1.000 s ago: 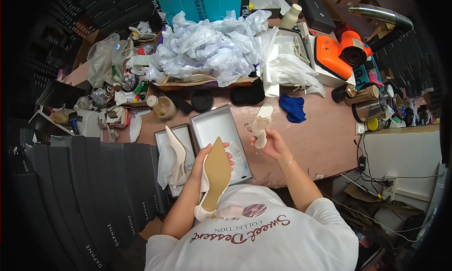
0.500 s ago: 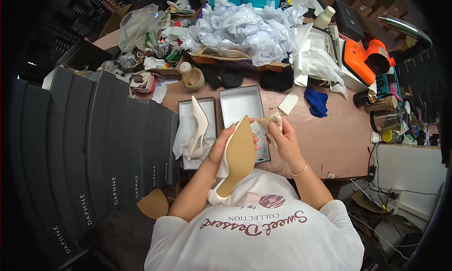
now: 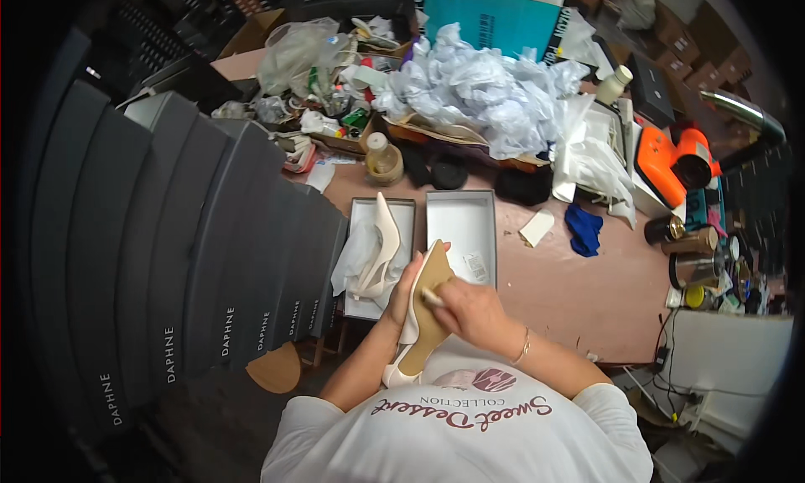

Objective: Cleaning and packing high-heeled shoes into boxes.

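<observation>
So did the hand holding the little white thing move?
Yes. The right hand came in from beside the open grey box and now presses the small white piece against the tan sole of the shoe.

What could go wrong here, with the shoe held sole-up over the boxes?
1. The left hand alone holds the white shoe while the right hand presses on its sole; it could slip.
2. The open box sits near the table edge and may be knocked off.

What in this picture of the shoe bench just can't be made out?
Head view only:
- The small object pressed to the shoe sole: the right hand covers it.
- The left hand: mostly behind the shoe.
- What lies under the crumpled tissue paper.
- Small items at the table's right edge: too small, bent by the lens.
</observation>
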